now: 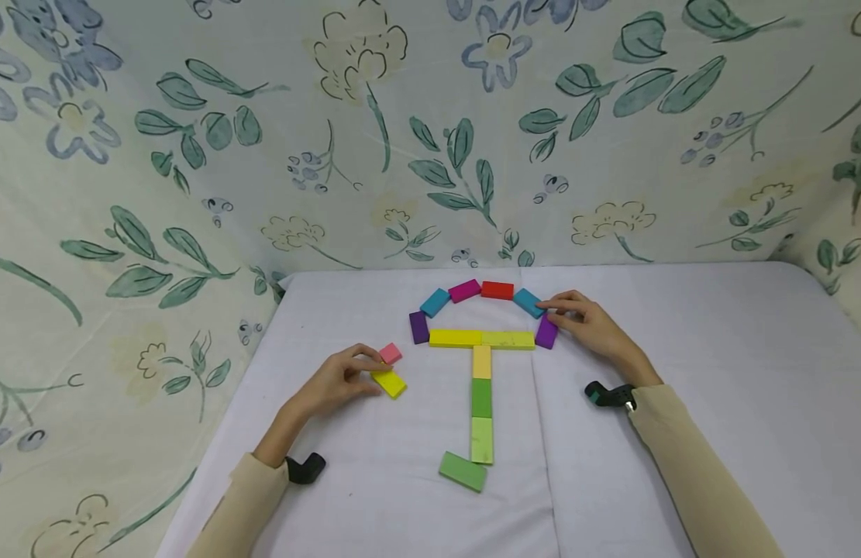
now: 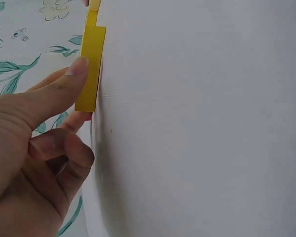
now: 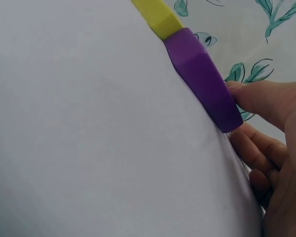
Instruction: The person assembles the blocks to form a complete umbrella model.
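Observation:
My left hand (image 1: 342,381) pinches a yellow block (image 1: 390,384) at the left of the figure, the thumb lying along its face in the left wrist view. Just beyond its fingers lies a pink block (image 1: 390,353). My right hand (image 1: 589,325) is at the right end of an arch of blocks, where thumb and fingers hold a purple block (image 1: 546,332). Its fingertips reach the lower end of a blue block (image 1: 528,303). In the right wrist view the purple block (image 3: 204,81) stands on edge against a yellow-green block (image 3: 160,17).
The arch continues with a red block (image 1: 497,291), a magenta block (image 1: 465,291), another blue block (image 1: 435,302) and a dark purple block (image 1: 419,328). Two yellow blocks (image 1: 455,338) form its base. A stem of blocks (image 1: 482,397) runs toward me, ending beside a slanted green block (image 1: 462,471).

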`<state>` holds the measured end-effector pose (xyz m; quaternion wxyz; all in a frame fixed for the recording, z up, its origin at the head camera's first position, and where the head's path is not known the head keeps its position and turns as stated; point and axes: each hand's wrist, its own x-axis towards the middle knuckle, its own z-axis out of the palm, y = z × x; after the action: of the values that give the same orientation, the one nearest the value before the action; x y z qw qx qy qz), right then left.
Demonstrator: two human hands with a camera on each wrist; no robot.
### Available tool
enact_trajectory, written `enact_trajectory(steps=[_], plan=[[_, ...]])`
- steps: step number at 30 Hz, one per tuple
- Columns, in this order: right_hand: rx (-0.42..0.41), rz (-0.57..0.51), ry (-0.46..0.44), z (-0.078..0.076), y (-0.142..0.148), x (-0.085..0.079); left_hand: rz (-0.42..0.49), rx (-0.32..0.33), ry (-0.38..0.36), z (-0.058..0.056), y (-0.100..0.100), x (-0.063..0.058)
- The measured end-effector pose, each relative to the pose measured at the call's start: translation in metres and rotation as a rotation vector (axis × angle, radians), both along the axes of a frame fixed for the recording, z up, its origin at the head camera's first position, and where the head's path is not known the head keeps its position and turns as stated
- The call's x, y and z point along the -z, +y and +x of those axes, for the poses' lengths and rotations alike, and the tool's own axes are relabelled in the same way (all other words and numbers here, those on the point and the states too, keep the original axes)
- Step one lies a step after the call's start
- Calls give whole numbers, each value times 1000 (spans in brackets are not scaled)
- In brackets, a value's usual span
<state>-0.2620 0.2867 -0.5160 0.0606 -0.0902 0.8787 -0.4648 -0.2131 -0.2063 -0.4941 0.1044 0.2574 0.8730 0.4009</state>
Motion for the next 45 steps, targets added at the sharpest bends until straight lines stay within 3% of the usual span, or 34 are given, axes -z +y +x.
enact_trajectory(steps=[10, 20, 29, 45], plan=[[-17, -24, -1, 1, 0, -3, 0, 8, -24, -6, 3, 1], [-13, -18, -3, 1, 0, -4, 26, 51, -7, -2, 1, -1], [-7, -21, 0, 2, 0, -4, 63, 82, -44, 5, 0, 1], [8, -1, 2, -1, -1, 0, 40, 330, -105, 21, 19, -7]])
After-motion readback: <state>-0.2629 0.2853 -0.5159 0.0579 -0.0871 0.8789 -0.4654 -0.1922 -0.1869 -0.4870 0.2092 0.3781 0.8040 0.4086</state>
